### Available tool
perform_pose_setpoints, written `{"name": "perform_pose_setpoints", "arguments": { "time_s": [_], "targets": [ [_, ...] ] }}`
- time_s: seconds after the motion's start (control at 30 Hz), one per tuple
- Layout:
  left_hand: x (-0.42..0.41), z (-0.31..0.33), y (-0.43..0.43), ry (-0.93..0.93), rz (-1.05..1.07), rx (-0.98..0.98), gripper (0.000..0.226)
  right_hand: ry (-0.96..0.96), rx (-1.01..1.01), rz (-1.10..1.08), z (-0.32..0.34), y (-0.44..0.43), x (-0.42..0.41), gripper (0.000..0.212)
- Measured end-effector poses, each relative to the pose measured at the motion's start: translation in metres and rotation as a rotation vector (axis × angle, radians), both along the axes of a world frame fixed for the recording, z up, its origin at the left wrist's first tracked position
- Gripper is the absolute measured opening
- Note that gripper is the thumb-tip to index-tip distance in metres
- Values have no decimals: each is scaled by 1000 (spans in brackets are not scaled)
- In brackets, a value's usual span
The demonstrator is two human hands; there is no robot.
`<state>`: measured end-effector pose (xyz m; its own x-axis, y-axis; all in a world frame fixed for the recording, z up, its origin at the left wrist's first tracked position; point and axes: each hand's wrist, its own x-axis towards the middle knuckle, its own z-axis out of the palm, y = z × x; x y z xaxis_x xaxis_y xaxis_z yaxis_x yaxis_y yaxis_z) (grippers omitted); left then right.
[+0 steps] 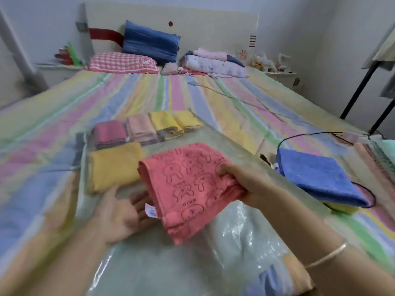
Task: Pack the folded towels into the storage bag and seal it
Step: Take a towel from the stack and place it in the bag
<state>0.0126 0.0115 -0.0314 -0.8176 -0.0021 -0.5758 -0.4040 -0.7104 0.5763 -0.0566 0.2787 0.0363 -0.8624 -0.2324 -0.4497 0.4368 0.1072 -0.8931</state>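
Right grip holds a pink towel over the storage bag; left grip, flat-fingered, apparently inside it; sliding in comes next.

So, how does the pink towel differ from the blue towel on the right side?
The pink towel is gripped by the right hand over the storage bag; the blue towel lies untouched outside the bag, to its right. The pink towel shows embossed rabbit figures; the blue towel looks plain. Both are folded.
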Motion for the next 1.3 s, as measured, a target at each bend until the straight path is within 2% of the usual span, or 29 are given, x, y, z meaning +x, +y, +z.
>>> {"name": "perform_pose_setpoints", "arguments": {
  "time_s": [0.1,0.17,0.27,0.3,0.4,0.47,0.5,0.53,0.6,0.67,0.73,0.87,0.97,1.1,1.2,1.3],
  "targets": [
    [24,0,-7,-78,-100,-118,65,49,317,65,-45,-7,3,7],
    [31,3,-5,-80,-149,-151,58,177,512,113,-52,-9,-1,27],
    [32,9,5,-80,-159,-219,46,460,899,298,-34,-22,6,74],
    [32,12,9,-71,-165,-231,43,543,989,363,-28,-29,11,82],
    [32,13,14,-48,-191,-254,41,793,1217,489,-19,-58,37,76],
    [34,14,17,-33,-195,-295,39,919,1332,551,-21,-82,56,53],
    [36,15,18,-22,-194,-341,37,921,1378,564,-25,-94,65,41],
    [39,16,20,-6,-183,-407,32,889,1418,568,-31,-106,71,40],
    [48,16,22,30,-91,-572,18,786,1498,582,-47,-127,79,67],
    [55,10,19,68,59,-787,17,750,1556,557,-62,-140,80,90],
    [65,9,18,131,130,-991,21,760,1568,475,-72,-146,76,94],
    [92,16,32,341,-24,-1485,12,732,1510,346,-77,-134,63,61],
    [110,9,57,517,-280,-1573,8,687,1444,318,-72,-113,56,53],
    [128,-20,91,702,-610,-1791,43,707,1487,387,-62,-88,57,53],
    [133,-34,105,908,-633,-1994,47,771,1532,374,-59,-71,60,47],
    [129,-35,106,971,-600,-2138,46,808,1495,342,-52,-51,61,42]
  ]
}}
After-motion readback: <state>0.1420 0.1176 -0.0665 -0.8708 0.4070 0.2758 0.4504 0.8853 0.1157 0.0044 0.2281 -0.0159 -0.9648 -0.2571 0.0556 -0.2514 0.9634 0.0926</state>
